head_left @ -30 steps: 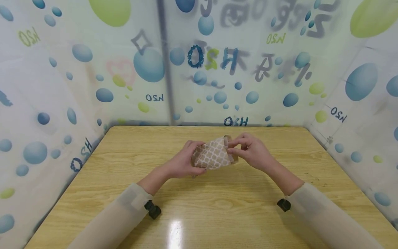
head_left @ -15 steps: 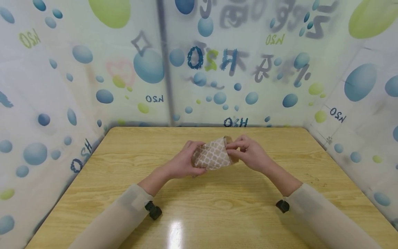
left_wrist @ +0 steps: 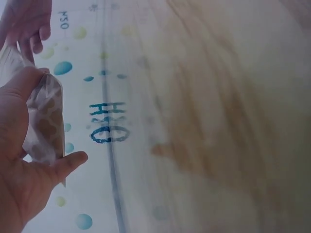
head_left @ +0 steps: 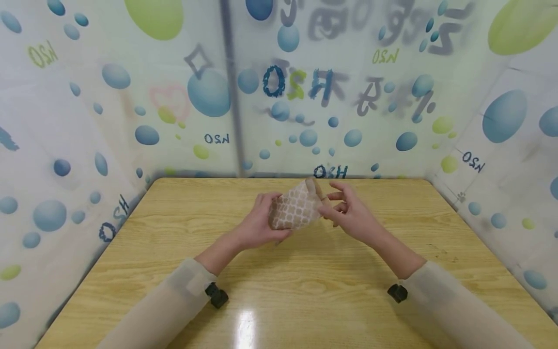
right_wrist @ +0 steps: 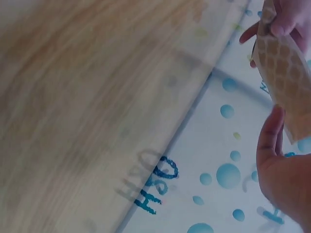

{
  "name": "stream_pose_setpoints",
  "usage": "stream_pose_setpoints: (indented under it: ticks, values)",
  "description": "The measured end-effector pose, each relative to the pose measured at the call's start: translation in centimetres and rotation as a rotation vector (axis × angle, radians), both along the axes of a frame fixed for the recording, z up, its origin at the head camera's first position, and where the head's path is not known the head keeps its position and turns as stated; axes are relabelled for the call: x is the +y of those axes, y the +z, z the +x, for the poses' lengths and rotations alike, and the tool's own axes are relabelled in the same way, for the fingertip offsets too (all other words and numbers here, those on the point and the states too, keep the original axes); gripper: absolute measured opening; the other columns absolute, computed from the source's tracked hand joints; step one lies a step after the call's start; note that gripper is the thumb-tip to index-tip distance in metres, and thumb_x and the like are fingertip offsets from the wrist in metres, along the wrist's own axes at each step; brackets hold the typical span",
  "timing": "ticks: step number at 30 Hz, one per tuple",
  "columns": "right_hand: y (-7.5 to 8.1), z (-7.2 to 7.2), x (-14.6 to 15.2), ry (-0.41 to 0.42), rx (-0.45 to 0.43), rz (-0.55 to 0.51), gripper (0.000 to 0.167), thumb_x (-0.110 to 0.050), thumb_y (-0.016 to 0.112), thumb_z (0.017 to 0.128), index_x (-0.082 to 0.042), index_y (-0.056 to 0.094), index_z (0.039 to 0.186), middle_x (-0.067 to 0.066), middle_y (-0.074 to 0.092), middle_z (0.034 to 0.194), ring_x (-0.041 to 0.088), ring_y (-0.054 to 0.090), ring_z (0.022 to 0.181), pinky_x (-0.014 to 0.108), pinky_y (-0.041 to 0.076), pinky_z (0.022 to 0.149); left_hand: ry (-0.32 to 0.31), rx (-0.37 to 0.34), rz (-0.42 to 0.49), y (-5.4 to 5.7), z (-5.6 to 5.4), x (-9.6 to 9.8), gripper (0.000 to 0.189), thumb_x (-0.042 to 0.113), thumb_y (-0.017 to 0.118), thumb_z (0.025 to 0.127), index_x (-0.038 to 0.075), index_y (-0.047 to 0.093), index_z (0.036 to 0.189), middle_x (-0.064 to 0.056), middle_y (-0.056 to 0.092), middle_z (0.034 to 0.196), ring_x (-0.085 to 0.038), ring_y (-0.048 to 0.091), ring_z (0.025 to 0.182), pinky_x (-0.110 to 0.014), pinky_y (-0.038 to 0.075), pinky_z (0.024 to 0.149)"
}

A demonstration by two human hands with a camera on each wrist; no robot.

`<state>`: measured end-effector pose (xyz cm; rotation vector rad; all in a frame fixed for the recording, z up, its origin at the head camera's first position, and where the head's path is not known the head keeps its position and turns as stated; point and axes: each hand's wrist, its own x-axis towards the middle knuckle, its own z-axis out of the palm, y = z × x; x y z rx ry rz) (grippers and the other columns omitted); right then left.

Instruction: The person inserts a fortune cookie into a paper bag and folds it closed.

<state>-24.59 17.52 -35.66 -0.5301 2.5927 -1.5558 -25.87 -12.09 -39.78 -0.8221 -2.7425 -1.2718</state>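
A small paper bag (head_left: 297, 208) with a brown and white lattice pattern is held tilted above the table, its mouth facing up and to the right. My left hand (head_left: 255, 227) grips the closed end, thumb below and fingers over the top. At the mouth, my right hand (head_left: 355, 215) has its thumb against the near side of the rim, while the index finger is lifted off it. In the right wrist view the thumb tip meets the edge of the bag (right_wrist: 284, 63); the other fingers are mostly hidden there. The bag's inside cannot be seen.
The wooden table (head_left: 279, 291) spreads below both hands. Behind it and at both sides hang pale curtain walls (head_left: 174, 145) printed with blue and green drops. A dark wrist camera (head_left: 216, 294) sits at the left cuff, another device (head_left: 397, 293) at the right cuff.
The bag's mouth has tipped upward and the bag has risen slightly. My right fingers, earlier together at the opening, have spread, with the thumb now on the near side of the rim.
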Motion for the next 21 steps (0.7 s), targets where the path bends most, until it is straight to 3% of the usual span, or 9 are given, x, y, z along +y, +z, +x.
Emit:
stream_pose_setpoints:
  ticks: [4, 10, 16, 21]
  values:
    - [-0.3, 0.2, -0.8, 0.048, -0.029, -0.067, 0.092, -0.029, 0.074, 0.107, -0.008, 0.014, 0.174, 0.025, 0.06, 0.149, 0.029, 0.073, 0.108, 0.042, 0.062, 0.088, 0.048, -0.022, 0.021, -0.1, 0.2, 0.9, 0.109, 0.031, 0.094, 0.087, 0.007, 0.025, 0.167, -0.022, 0.033, 0.15, -0.036, 0.048, 0.132, -0.056, 0.047, 0.119]
    - [-0.1, 0.2, -1.2, 0.028, 0.078, -0.057, 0.083, -0.017, 0.074, 0.106, -0.004, 0.024, 0.17, 0.022, 0.066, 0.125, 0.02, 0.072, 0.093, 0.027, 0.059, 0.078, 0.033, -0.039, 0.017, 0.1, 0.9, 1.8, 0.109, 0.037, 0.093, 0.089, 0.012, 0.024, 0.171, -0.019, 0.033, 0.146, -0.035, 0.049, 0.132, -0.057, 0.048, 0.119]
    - [0.2, 0.2, -0.7, 0.038, 0.106, -0.046, 0.077, -0.009, 0.073, 0.106, -0.007, 0.03, 0.169, 0.025, 0.067, 0.138, 0.027, 0.074, 0.103, 0.027, 0.062, 0.082, -0.043, 0.026, 0.047, 0.2, 1.2, 1.7, 0.077, 0.036, 0.068, 0.11, 0.011, 0.029, 0.172, -0.02, 0.044, 0.15, -0.034, 0.054, 0.135, -0.058, 0.049, 0.117]
    - [0.2, 0.2, -0.4, 0.062, 0.146, 0.002, 0.073, -0.006, 0.072, 0.105, -0.009, 0.035, 0.169, 0.027, 0.065, 0.146, 0.028, 0.073, 0.104, 0.029, 0.061, 0.085, -0.098, 0.072, 0.028, 0.2, 1.3, 1.6, 0.066, 0.034, 0.06, 0.114, 0.01, 0.035, 0.171, -0.02, 0.049, 0.155, -0.034, 0.055, 0.14, -0.057, 0.053, 0.113]
